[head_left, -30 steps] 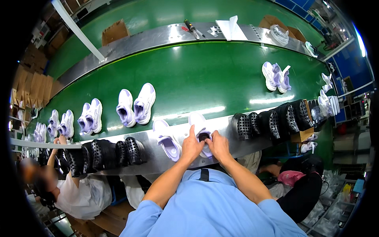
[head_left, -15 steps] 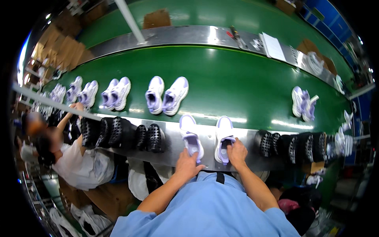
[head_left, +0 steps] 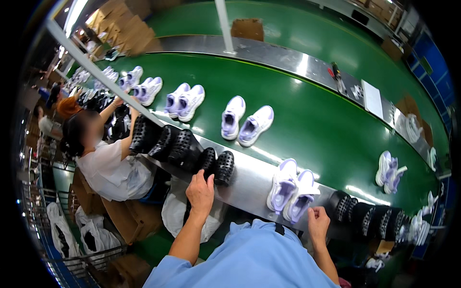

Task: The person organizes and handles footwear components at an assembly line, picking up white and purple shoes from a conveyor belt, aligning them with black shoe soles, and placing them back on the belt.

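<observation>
My left hand (head_left: 200, 192) is open, its fingers forward and its thumb apart. Its fingertips reach the near end of a pair of black, knobbly, shoe-shaped pieces (head_left: 224, 168) on the metal ledge; whether they touch cannot be told. My right hand (head_left: 318, 223) has its fingers curled together beside the heel of a white-and-lavender sneaker (head_left: 301, 204). Anything between those fingers is hidden. The matching sneaker (head_left: 283, 187) stands close against it on the left. Both have their toes pointing away from me, and a pale strap or tab sticks out at the right one's side.
More white-and-lavender sneakers (head_left: 256, 126) stand in pairs along the green surface (head_left: 317, 129). Black knobbly pieces line the metal ledge (head_left: 249, 192) on both sides. A co-worker in a white top (head_left: 113, 170) sits at left, near a slanting pole (head_left: 103, 79). A white pad (head_left: 371, 98) lies across.
Both hands have left the two sneakers, which now stand close together instead of apart. My left hand has moved left to the black pieces. The view has turned left.
</observation>
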The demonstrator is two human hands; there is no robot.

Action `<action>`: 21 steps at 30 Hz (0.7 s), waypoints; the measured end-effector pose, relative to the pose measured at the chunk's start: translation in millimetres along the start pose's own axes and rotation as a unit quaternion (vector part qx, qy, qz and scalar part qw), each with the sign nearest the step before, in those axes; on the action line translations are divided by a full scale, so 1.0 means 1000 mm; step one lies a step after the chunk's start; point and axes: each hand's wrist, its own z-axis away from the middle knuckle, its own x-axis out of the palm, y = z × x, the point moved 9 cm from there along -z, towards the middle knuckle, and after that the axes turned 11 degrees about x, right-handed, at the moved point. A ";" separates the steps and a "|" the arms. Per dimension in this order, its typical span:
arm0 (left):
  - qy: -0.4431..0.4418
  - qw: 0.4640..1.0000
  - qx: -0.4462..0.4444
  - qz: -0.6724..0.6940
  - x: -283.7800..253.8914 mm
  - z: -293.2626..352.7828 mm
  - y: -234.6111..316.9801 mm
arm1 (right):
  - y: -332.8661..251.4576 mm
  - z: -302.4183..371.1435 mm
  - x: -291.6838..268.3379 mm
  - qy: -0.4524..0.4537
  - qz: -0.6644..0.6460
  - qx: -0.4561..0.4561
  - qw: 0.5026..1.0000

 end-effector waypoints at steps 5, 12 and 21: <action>-0.081 0.994 -0.044 -0.057 0.028 -0.017 -0.038 | -0.011 0.001 0.031 -0.057 -0.056 -0.037 0.996; 0.010 1.000 -0.004 0.000 -0.027 -0.026 -0.012 | -0.021 -0.005 0.052 -0.106 -0.094 -0.083 0.986; 0.055 0.933 0.272 0.230 -0.075 -0.010 0.164 | -0.169 0.065 0.102 -0.382 -0.487 0.099 0.779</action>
